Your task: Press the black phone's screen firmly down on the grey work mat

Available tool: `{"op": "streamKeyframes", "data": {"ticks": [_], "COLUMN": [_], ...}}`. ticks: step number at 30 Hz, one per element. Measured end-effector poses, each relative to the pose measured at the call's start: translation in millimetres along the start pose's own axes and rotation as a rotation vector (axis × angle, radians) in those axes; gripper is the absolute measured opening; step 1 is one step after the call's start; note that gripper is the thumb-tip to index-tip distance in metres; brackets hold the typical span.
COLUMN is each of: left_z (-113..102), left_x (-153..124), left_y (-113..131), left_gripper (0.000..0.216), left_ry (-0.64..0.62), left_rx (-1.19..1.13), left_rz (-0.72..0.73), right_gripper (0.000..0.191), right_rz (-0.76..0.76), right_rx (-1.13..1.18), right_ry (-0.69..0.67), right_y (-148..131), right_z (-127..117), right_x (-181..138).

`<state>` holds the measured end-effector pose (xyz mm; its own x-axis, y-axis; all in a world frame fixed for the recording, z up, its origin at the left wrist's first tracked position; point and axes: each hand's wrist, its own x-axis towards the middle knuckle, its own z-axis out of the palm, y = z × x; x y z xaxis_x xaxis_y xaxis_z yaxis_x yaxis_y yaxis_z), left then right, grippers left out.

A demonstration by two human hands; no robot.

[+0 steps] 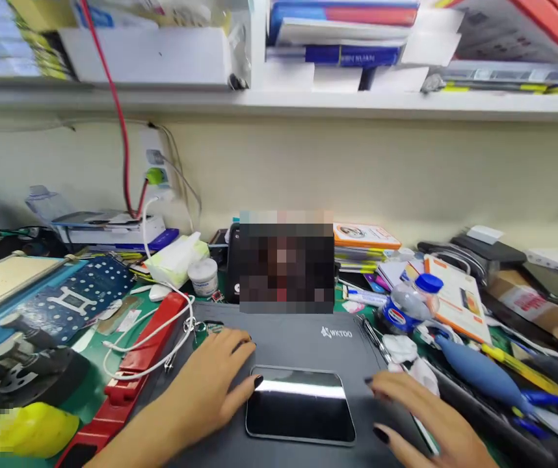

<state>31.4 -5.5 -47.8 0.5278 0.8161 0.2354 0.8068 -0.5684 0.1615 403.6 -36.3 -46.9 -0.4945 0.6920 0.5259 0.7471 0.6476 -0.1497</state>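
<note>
Because the flat-lying phone [301,416] seemingly needs no grip, left hand [215,377] and right hand [432,422] flank it, fingers loosely spread.

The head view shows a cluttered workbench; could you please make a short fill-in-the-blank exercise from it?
The hand whose thumb reaches the phone is the ____ one.
White Latin letters on the mat read ____.
The cap on the bottle is ____.
The cable looped over the red strip is ____.

Missing words: left; WKTOO; blue; white.
</note>
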Motion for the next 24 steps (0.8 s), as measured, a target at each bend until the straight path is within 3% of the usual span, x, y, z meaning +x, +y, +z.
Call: {"op": "streamKeyframes", "data": {"ticks": [1,4,8,17,24], "left_z": [-1.5,-4.7,-6.1,-0.5,-12.6], "left_x": [-1.7,-2.8,-0.5,-0.4,5.5], "left_y": [0.0,2.0,6.4,-4.7,-3.0], "left_gripper": [0.035,0.059,0.064,0.058,0.047], "left_ry": [-0.026,-0.144,-0.280,-0.242,-0.352], "left_rx": [-0.037,-0.145,-0.253,-0.329,-0.344], "left_rz": [0.025,0.074,0.031,0.029,-0.021], "right_gripper": [0.041,0.067,0.074,0.060,0.055], "right_rz": [0.028,0.073,0.092,0.069,0.052], "right_rx": [0.015,0.062,0.108,0.178,0.213], "right_ry": [-0.145,-0.332,-0.446,-0.372,-0.287], "right_y": [-7.0,-22.7,-32.8,-24.1,-15.6], "right_z": [-4.2,-9.2,-0.1,21.6,23.8], "right_x": [8.5,29.5,42.3,29.7,24.7]}}
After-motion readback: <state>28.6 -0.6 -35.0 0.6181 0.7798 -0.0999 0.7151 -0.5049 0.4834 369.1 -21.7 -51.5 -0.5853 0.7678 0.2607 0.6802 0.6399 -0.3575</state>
